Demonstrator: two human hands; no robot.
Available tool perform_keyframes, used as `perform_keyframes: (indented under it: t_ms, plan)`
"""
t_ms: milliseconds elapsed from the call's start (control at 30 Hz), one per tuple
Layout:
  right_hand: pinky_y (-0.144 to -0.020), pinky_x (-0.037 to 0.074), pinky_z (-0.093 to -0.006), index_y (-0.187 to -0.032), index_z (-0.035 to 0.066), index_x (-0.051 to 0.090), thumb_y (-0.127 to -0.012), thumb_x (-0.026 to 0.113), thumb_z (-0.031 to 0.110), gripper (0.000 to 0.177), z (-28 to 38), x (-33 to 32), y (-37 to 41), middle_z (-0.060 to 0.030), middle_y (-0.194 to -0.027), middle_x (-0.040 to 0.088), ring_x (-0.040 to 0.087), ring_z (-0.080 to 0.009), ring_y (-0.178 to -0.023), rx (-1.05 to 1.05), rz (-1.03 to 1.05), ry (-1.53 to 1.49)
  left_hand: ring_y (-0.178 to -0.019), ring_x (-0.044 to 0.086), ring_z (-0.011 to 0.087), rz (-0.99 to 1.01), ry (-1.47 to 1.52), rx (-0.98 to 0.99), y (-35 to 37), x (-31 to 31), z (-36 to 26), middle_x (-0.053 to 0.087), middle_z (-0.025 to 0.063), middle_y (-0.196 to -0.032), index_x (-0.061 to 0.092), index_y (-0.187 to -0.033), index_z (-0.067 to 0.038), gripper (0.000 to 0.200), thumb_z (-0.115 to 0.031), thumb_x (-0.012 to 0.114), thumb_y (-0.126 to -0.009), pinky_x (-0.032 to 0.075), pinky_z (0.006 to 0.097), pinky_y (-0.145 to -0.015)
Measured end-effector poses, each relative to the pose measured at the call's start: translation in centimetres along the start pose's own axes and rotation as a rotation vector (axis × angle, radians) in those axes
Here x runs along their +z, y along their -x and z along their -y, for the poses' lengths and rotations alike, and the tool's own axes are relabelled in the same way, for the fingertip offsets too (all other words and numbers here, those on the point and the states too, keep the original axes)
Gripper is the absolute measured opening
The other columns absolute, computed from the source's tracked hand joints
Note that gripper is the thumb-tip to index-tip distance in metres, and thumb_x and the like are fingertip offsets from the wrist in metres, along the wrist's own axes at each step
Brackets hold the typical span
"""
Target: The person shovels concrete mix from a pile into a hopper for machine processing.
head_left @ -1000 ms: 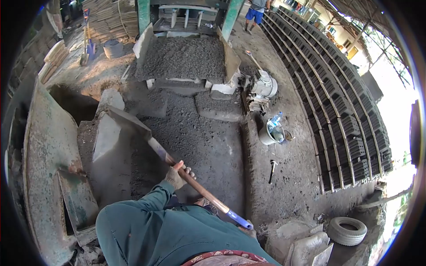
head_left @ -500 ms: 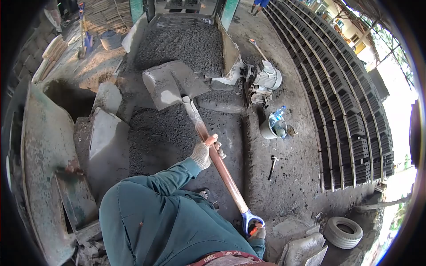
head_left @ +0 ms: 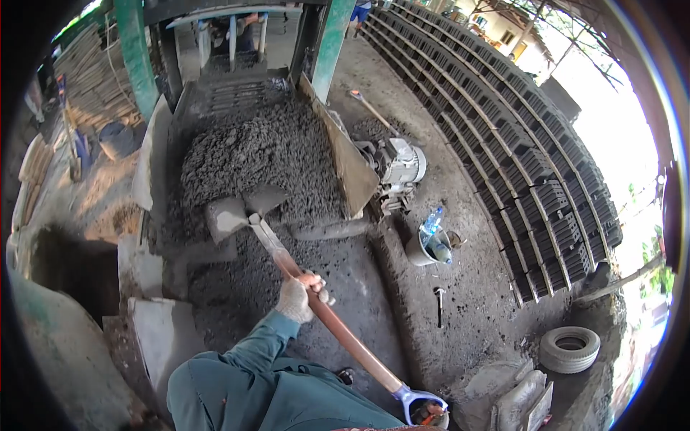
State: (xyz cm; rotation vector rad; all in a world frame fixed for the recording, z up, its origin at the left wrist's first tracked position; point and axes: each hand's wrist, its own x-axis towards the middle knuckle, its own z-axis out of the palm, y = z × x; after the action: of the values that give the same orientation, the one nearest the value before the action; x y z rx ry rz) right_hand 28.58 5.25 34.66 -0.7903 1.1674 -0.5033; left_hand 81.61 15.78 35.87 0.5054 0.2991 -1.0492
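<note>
A shovel slants across the view, its blade away from me at the edge of a dark, crumbly heap of mix. Part of the blade is sunk in or covered by the mix. My left hand, in a pale knitted glove, is wrapped round the middle of the brown shaft. At the bottom, my right hand grips the blue D-shaped handle; its lower part is cut off by the frame edge. The heap lies in a tray with raised side plates.
An electric motor stands right of the tray, near a bucket with bottles. A hammer and a tyre lie at right. Racks of blocks line that side. A dark pit opens at left. A person stands far back.
The shovel blade has gone down and forward into the heap, which now stands higher there. My left hand has shifted left and lower in view; the view has tilted up.
</note>
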Motion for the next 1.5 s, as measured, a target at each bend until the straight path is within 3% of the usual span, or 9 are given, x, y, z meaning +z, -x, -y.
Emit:
perform_keyframes:
  t_ms: [300,400,567,667,767,833,967,1200,1500]
  plan:
    - [-0.060,0.051,-0.0386,-0.095,0.008,0.059,-0.087,0.063,0.018,0.014,3.0,30.3,0.9,-0.0062,-0.078,0.059,0.058,-0.0216,-0.067,-0.026,0.115,-0.419,-0.049,0.048,0.0245,0.068,-0.262,0.290,-9.7,2.2,-21.1,0.047,0.0081,-0.061,0.050,-0.074,-0.007,0.014,-0.010,0.063,-0.077,0.044,0.0443,-0.051]
    - [-0.067,0.055,-0.0389,-0.101,0.003,0.060,-0.086,0.065,0.017,0.021,5.5,31.5,2.8,-0.0082,-0.083,0.063,0.064,-0.0220,-0.075,-0.327,0.367,0.100,-0.053,0.049,0.0203,-0.209,-0.274,0.499,-10.6,4.1,-24.2,0.048,0.0059,-0.064,0.049,-0.080,-0.009,0.020,-0.017,0.067,-0.084,0.046,0.0414,-0.055]
    - [-0.059,0.050,-0.0327,-0.094,0.001,0.059,-0.075,0.067,0.016,0.025,11.6,18.2,2.3,-0.0086,-0.079,0.062,0.060,-0.0206,-0.064,-0.468,0.243,-0.033,-0.052,0.046,0.0140,0.239,-0.043,0.259,-3.3,8.2,-12.1,0.046,-0.0030,-0.063,0.048,-0.077,-0.016,0.017,-0.013,0.060,-0.089,0.041,0.0375,-0.057]
    - [-0.056,0.049,-0.0311,-0.086,0.002,0.061,-0.069,0.067,0.012,0.020,9.5,6.7,-2.8,-0.0076,-0.071,0.060,0.059,-0.0200,-0.061,-0.434,-0.222,0.021,-0.055,0.049,0.0177,0.202,-0.078,0.166,-0.4,10.6,-2.0,0.047,-0.0010,-0.060,0.052,-0.076,-0.012,0.015,-0.016,0.058,-0.090,0.046,0.0446,-0.067]
    - [-0.058,0.048,-0.0310,-0.079,0.002,0.060,-0.066,0.067,0.009,0.016,8.5,-3.4,-3.6,-0.0060,-0.067,0.057,0.058,-0.0190,-0.061,-0.301,-0.181,0.004,-0.060,0.056,0.0220,0.165,-0.111,0.048,0.8,11.5,6.8,0.052,0.0030,-0.069,0.053,-0.077,-0.009,0.016,-0.013,0.060,-0.092,0.050,0.0526,-0.078]
    - [-0.067,0.056,-0.0357,-0.099,-0.002,0.064,-0.071,0.063,0.010,0.030,6.3,-16.3,-5.2,-0.0130,-0.091,0.067,0.066,-0.0269,-0.077,-0.270,-0.205,0.065,-0.066,0.059,0.0238,0.310,-0.106,-0.038,1.4,11.0,12.1,0.053,0.0059,-0.072,0.053,-0.074,-0.008,0.020,-0.012,0.060,-0.092,0.050,0.0541,-0.082]
    - [-0.070,0.059,-0.0371,-0.101,-0.002,0.064,-0.071,0.062,0.010,0.032,7.9,-20.8,0.6,-0.0151,-0.094,0.069,0.068,-0.0283,-0.079,-0.113,-0.243,-0.022,-0.070,0.063,0.0259,0.195,-0.074,-0.173,1.9,9.4,19.4,0.057,0.0070,-0.075,0.056,-0.078,-0.007,0.014,-0.007,0.066,-0.089,0.053,0.0476,-0.079]
    - [-0.057,0.051,-0.0303,-0.089,0.001,0.063,-0.066,0.061,0.004,0.023,8.3,-7.9,-0.6,-0.0091,-0.080,0.064,0.061,-0.0208,-0.064,-0.274,-0.168,-0.032,-0.068,0.061,0.0255,0.209,-0.103,-0.171,-5.1,8.3,8.6,0.056,0.0089,-0.073,0.055,-0.071,-0.007,0.015,-0.007,0.061,-0.085,0.052,0.0503,-0.079]
    - [-0.061,0.048,-0.0297,-0.095,0.004,0.058,-0.082,0.065,0.019,0.021,6.9,26.7,-0.2,-0.0048,-0.075,0.058,0.057,-0.0163,-0.067,-0.472,0.035,0.001,-0.055,0.054,0.0225,0.061,-0.243,0.221,-16.1,7.5,-15.9,0.053,0.0080,-0.068,0.051,-0.080,-0.006,0.014,-0.012,0.062,-0.085,0.050,0.0424,-0.062]
